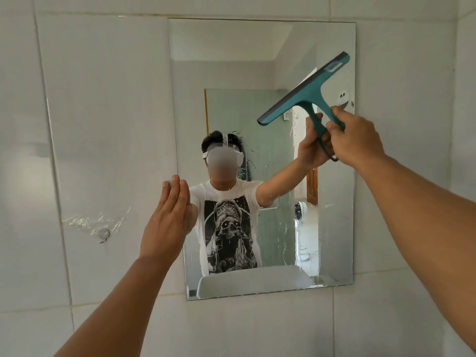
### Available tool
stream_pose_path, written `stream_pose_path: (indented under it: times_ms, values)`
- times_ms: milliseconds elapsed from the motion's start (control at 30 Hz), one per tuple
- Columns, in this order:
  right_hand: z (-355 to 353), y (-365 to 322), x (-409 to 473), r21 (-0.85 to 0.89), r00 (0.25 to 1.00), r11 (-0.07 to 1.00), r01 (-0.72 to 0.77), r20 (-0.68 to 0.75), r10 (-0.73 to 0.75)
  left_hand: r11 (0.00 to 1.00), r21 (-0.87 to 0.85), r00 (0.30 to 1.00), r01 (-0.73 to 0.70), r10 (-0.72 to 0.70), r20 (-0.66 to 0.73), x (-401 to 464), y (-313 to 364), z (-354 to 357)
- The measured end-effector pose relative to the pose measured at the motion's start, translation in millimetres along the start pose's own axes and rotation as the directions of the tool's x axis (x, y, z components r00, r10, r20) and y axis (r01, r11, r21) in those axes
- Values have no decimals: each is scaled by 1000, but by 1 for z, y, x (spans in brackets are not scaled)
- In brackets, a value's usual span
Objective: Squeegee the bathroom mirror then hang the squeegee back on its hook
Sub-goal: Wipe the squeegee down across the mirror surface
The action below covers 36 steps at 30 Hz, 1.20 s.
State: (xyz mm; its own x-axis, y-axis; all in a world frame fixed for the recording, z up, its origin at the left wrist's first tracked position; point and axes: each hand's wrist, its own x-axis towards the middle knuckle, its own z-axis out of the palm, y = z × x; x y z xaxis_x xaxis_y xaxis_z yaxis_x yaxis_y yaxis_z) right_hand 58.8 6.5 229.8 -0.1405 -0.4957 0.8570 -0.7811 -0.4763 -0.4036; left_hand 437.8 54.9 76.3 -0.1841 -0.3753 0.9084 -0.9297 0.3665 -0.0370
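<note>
A frameless rectangular mirror (231,60) hangs on the white tiled wall, with water streaks down its right half. My right hand (356,136) grips the handle of a teal squeegee (306,90), whose blade is tilted, high at the right, in front of the mirror's upper right part. Whether the blade touches the glass I cannot tell. A dark loop hangs from the handle's end. My left hand (167,217) is raised flat with fingers together at the mirror's left edge, holding nothing. A small clear adhesive hook (104,234) sits on the wall to the left of the mirror.
White wall tiles (103,112) surround the mirror. In the reflection I see a person in a white printed shirt, a white basin rim (252,279) at the bottom, a glass door and a wooden door behind.
</note>
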Motion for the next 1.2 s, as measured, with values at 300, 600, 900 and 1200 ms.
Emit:
stream_pose_path:
  times_ms: [300,600,900,1200]
  values:
    - [26,-27,-48,220,965,940,-260,16,263,992,50,991,115,-118,64,-4,15,-8]
    - [45,-80,-65,523,848,675,-521,228,477,997,64,992,49,-56,111,-13,7,-11]
    - [73,-135,-77,701,728,273,-659,504,464,993,86,986,85,-97,139,-13,13,-21]
    - [101,-198,-107,705,718,220,-675,558,416,991,87,983,98,-110,146,-14,10,-21]
